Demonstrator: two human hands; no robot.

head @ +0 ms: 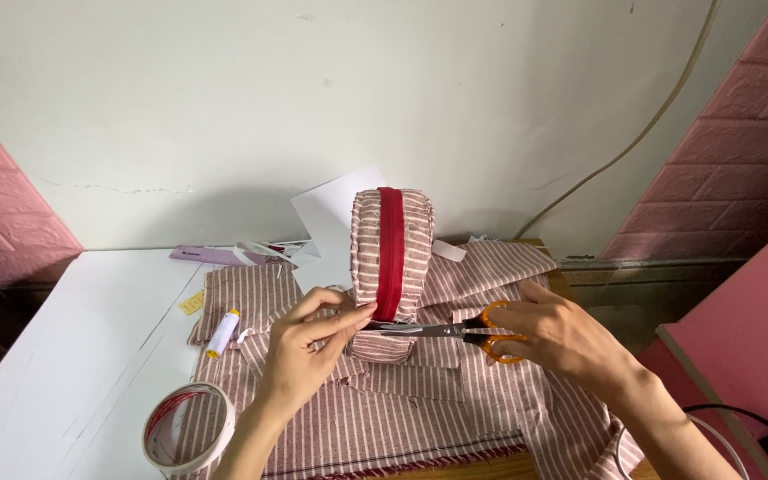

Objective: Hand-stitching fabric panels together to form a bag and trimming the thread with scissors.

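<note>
At the bottom left of the frame a roll of tape [188,428] with a white ring and red print lies flat on the white tabletop [73,356], its right edge overlapping the striped fabric [384,418], a spread of red-and-white striped cloth pieces that covers the lower middle of the frame and shows a frayed red edge at the very bottom. Above the roll, toward the middle left, a small white tube with a yellow cap [222,333] rests on the cloth's left border, and a yellow scrap [192,303] lies just beside it on the bare tabletop. In the centre, the left hand [308,342] comes up from the bottom edge, its thumb and fingers pinching the lower end of the red zipper strip [390,253] where it meets the striped pouch [392,267]. The right hand [562,338] enters from the lower right, its fingers closed through the orange handles of the scissors [451,331], whose steel blades point left and lie horizontally against the base of the pouch, touching the left fingertips. The pouch stands upright in the middle of the frame on the cloth, the zipper running vertically down its front. Behind it lie white paper sheets [331,218] and a purple flat tool [202,256] by the pale wall, with pink brick panels [731,133] on both sides and a cable [642,133] running up the wall at the upper right
</note>
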